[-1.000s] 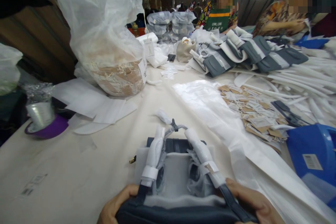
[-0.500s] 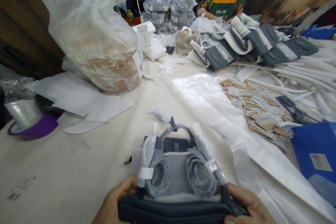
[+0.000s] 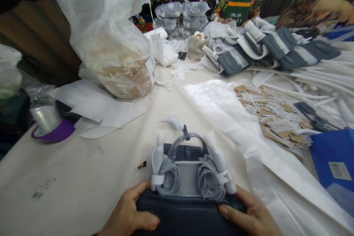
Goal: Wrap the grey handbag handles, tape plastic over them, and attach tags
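A dark bag (image 3: 188,215) lies at the bottom centre, its near side facing me. My left hand (image 3: 129,210) grips its left end, thumb on the near face. At the right end my right hand (image 3: 250,210) holds it in the same way. Beyond its upper edge are two plastic-wrapped coils, the left coil (image 3: 169,180) and the right coil (image 3: 211,182), each beside a white-wrapped strap end with a white band. A wrapped handle (image 3: 190,136) arches over the far side. A small gold-coloured piece (image 3: 142,165) lies left of the bag.
A large plastic-covered bundle (image 3: 124,77) stands at back left, near white sheets (image 3: 110,112) and a purple tape roll (image 3: 55,132). Clear plastic sheeting (image 3: 235,125), a heap of tags (image 3: 276,114) and a blue packet (image 3: 334,158) lie right. Behind are grey pieces (image 3: 235,59) and people.
The bag's near face has tilted up into fuller view, and its dark strap ends no longer show. My left thumb now lies on the near face. The whole view has shifted slightly.
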The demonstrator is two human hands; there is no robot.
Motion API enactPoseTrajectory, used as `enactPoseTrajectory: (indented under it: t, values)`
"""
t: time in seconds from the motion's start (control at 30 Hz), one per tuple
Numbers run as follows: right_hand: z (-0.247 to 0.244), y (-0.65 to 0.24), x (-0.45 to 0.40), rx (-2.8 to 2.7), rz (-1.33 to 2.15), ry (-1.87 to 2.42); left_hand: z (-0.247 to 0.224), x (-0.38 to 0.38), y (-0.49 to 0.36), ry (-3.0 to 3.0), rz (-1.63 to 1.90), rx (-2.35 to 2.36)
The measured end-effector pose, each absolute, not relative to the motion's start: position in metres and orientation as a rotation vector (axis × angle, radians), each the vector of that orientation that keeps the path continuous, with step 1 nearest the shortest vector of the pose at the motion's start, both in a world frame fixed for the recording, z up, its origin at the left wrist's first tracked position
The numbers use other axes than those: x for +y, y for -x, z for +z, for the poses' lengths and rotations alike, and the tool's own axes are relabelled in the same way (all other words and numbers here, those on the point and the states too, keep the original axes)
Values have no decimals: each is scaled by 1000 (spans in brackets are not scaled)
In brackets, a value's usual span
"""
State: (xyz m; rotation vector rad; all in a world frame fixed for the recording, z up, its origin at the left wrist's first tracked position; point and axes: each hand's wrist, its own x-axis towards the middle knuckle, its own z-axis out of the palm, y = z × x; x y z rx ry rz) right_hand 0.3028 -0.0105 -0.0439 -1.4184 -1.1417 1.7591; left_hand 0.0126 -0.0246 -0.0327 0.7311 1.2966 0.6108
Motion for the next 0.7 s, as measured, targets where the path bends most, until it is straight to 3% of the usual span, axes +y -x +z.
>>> enactPoseTrajectory:
  t: [0.23, 0.53, 0.7]
  values:
    - [-33, -302, -4, -1154, 1906, 1195, 1, 6, -16, -913, 398, 1159]
    - [-43, -301, -3, -1001, 1945, 973, -32, -7, -25, -594, 833, 842]
    - [-39, -297, -4, -1138, 1791, 1099, -38, -8, -26, -814, 944, 1043]
